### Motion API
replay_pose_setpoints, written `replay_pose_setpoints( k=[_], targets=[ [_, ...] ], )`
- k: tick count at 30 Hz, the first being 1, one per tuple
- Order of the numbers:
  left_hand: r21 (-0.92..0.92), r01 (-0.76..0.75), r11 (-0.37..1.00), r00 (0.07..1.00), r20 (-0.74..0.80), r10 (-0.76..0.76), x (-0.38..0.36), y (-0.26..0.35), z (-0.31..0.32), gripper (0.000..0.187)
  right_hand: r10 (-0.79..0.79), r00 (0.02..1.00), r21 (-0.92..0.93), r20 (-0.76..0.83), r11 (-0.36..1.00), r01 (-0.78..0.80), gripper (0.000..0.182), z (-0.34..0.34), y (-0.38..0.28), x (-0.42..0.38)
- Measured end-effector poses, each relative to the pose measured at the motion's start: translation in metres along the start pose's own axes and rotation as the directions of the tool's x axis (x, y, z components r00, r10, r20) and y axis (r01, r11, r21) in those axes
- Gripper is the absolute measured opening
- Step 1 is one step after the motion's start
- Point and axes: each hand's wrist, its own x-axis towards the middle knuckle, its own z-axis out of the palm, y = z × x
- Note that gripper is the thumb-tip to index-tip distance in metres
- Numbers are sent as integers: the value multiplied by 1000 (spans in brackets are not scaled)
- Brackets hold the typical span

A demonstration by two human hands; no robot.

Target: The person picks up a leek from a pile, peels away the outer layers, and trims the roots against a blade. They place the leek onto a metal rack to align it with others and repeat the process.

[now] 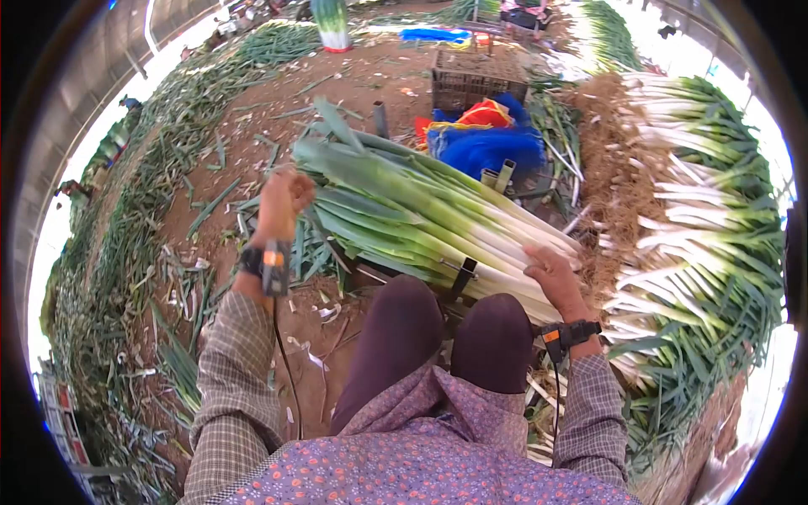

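Note:
A thick bundle of leeks (421, 206) lies slantwise in front of my knees on a low rack with metal posts (464, 276). Its green leaves point to the left and its white shanks to the right. My left hand (288, 195) is beside the leaf ends, fingers curled in and slightly blurred; whether a leaf is in them I cannot make out. At the other end, my right hand (557, 276) is closed over the white shanks near the roots, thumb toward me. Both wrists wear a strapped device with a cable.
A long row of leeks (673, 252) lies along the right, roots facing inward. Behind the rack are blue and red cloth or netting (492, 143) and a brown crate (478, 80). A bound leek bundle (331, 23) stands farther back. Leaf scraps (118, 278) cover the left ground.

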Motion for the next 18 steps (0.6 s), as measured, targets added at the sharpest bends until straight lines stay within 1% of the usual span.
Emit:
replay_pose_setpoints(
  k=[2, 3, 4, 5, 8, 11, 12, 15, 16, 17, 18],
  targets=[
    [180, 31, 983, 1000, -12, -29, -33, -18, 3, 23, 11, 997, 35, 78, 999, -13, 40, 11, 22, -4],
    [190, 62, 980, 998, 10, -65, -45, -27, 3, 23, 17, 993, 51, 114, 998, -23, 39, 14, 27, -7],
    [201, 91, 975, 994, 34, -100, -54, -36, 4, 23, 34, 993, 43, 115, 998, -40, 39, 13, 32, -10],
    [213, 117, 970, 989, 59, -133, -60, -44, 5, 23, 25, 992, 3, 120, 1000, -25, 39, 8, 33, -13],
    [305, 128, 944, 974, 139, -177, -65, -68, 3, 22, -11, 992, -86, 125, 996, 22, 41, -3, 31, -24],
    [414, 75, 907, 989, 87, -122, -59, -83, 1, 22, 41, 987, -321, 154, 947, 11, 44, -10, 21, -31],
    [440, 37, 897, 996, 56, -69, -60, -83, 4, 21, 6, 990, -331, 142, 943, 42, 46, -9, 24, -33],
    [498, -205, 843, 977, 152, 148, -48, -83, 9, 20, 51, 998, -189, 41, 981, -42, 46, -9, 23, -41],
    [509, -271, 817, 961, 193, 198, -44, -82, 12, 19, 98, 994, -213, 46, 973, -86, 46, -20, 24, -40],
    [520, -312, 795, 947, 237, 216, -43, -72, 23, 20, 138, 990, -273, 16, 953, -129, 44, -33, 33, -39],
    [522, -353, 776, 929, 294, 226, -44, -60, 39, 20, 74, 995, -237, -68, 967, -88, 41, -43, 42, -39]
  ],
)
